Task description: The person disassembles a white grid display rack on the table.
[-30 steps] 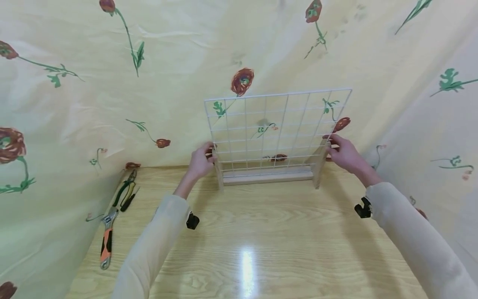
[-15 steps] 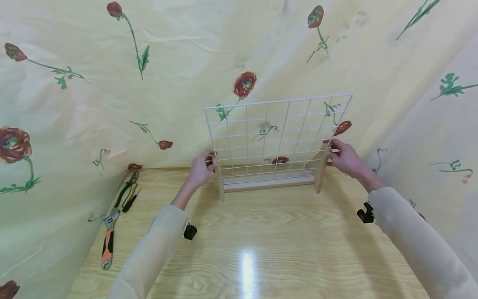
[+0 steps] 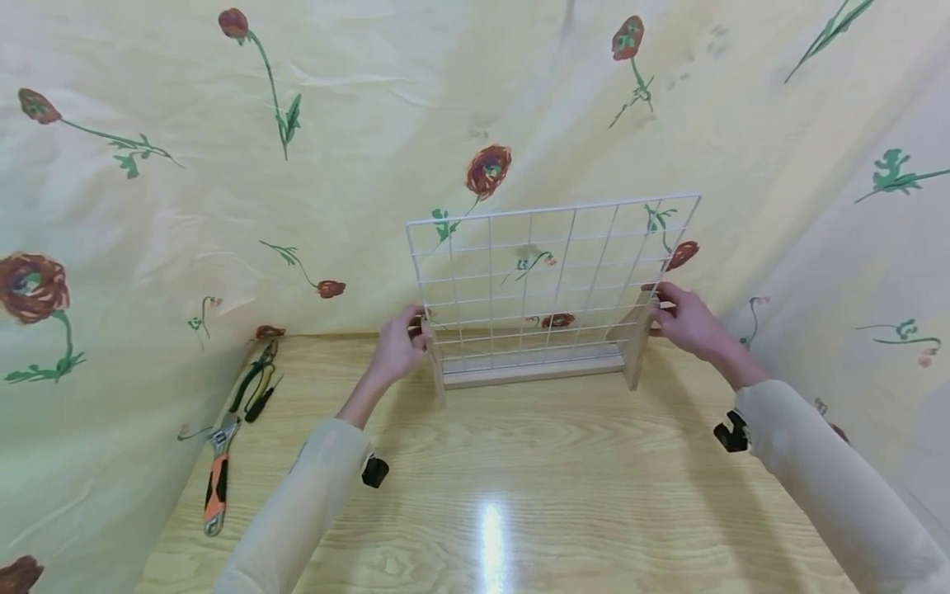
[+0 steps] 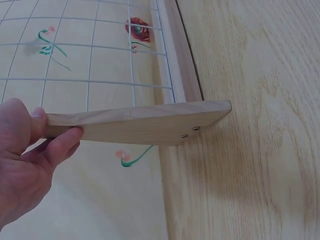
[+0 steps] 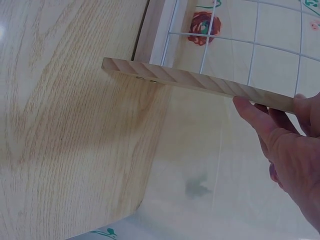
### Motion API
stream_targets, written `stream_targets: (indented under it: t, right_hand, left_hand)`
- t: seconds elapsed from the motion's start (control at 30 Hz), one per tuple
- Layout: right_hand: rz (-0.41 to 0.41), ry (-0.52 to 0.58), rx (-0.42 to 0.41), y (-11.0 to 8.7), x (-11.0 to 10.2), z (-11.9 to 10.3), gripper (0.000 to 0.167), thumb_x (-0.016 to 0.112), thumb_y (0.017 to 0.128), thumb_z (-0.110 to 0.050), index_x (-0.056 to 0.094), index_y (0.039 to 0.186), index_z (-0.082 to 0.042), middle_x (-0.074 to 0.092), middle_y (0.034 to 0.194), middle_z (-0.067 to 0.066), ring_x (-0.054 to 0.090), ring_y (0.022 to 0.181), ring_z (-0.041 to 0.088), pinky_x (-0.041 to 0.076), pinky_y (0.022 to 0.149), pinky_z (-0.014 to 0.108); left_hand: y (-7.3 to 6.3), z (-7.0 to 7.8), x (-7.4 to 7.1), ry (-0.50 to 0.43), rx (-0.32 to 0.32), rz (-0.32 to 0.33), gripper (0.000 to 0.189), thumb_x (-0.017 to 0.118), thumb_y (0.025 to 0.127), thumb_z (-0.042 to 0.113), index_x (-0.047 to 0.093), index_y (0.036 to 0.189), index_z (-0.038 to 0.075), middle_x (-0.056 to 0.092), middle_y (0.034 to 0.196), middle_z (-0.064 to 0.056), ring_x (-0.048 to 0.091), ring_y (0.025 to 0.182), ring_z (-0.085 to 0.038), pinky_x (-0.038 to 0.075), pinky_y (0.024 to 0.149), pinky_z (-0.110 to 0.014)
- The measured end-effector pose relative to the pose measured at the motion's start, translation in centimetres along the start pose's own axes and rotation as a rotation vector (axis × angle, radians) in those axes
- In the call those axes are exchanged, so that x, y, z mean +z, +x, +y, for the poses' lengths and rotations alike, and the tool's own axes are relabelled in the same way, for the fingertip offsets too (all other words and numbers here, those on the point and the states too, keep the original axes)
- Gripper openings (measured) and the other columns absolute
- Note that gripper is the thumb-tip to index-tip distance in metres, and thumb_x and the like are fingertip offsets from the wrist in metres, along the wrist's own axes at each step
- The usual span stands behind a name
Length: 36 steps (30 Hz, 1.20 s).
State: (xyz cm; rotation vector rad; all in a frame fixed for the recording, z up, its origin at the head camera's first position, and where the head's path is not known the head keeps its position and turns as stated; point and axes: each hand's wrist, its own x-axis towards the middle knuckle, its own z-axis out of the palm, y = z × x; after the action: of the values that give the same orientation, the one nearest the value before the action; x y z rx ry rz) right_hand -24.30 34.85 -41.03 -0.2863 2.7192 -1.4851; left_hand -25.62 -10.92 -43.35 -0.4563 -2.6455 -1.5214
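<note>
A white wire grid panel (image 3: 549,272) stands tilted back in a wooden frame, whose bottom crossbar (image 3: 534,375) lies low on the table between two side boards. My left hand (image 3: 399,346) pinches the upper end of the left side board (image 4: 140,122) between thumb and fingers. On the other side, my right hand (image 3: 686,322) grips the upper end of the right side board (image 5: 200,82) the same way. Two screw heads (image 4: 195,128) show near the foot of the left board. The grid rises above both hands.
At the left of the wooden table (image 3: 475,462) lie an adjustable wrench (image 3: 217,478) with orange and black handle, pliers (image 3: 255,375) and a small black-handled tool (image 3: 260,404). Flower-patterned cloth (image 3: 356,165) covers the back and both sides, close behind the frame.
The whole scene sits slightly lower in the head view, as the camera has tilted. Both hands keep their hold on the side boards.
</note>
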Motion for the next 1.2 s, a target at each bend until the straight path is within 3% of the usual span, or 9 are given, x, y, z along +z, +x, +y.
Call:
stream_targets:
  t: [0.13,0.63,0.83,1.2]
  right_hand:
    - [-0.011,-0.006,-0.018,-0.1,0.1,0.1,0.041,0.039,0.102,0.009,0.034,0.141,0.017,0.041,0.129,0.041,0.05,0.114,0.057,0.058,0.084,0.046]
    - [-0.034,-0.055,0.025,-0.5,0.3,-0.5,0.041,0.038,0.104,0.006,0.033,0.143,0.015,0.04,0.131,0.04,0.05,0.116,0.056,0.059,0.085,0.044]
    - [-0.028,-0.047,-0.001,-0.9,0.7,-0.7,0.039,0.038,0.103,0.006,0.035,0.141,0.016,0.042,0.129,0.039,0.052,0.113,0.054,0.06,0.084,0.044]
    - [-0.027,-0.102,-0.025,-1.4,1.1,-1.1,0.035,0.038,0.102,0.008,0.039,0.137,0.016,0.044,0.124,0.037,0.054,0.111,0.056,0.058,0.084,0.051]
  left_hand:
    - [-0.5,0.0,-0.1,0.004,0.0,0.005,0.04,0.059,0.088,-0.017,0.057,0.127,-0.005,0.062,0.118,-0.032,0.064,0.108,-0.041,0.059,0.09,-0.041]
    - [-2.2,0.2,-0.1,0.038,0.029,0.032,0.041,0.063,0.088,-0.015,0.057,0.127,-0.007,0.065,0.112,-0.031,0.066,0.106,-0.043,0.059,0.09,-0.042]
    - [-2.9,0.2,-0.3,0.049,0.018,0.027,0.042,0.063,0.088,-0.014,0.054,0.129,-0.009,0.065,0.113,-0.031,0.065,0.107,-0.043,0.057,0.092,-0.042]
    - [-4.0,0.1,-0.3,0.075,0.083,0.037,0.041,0.063,0.086,-0.016,0.054,0.126,-0.012,0.065,0.11,-0.032,0.065,0.105,-0.044,0.058,0.09,-0.043]
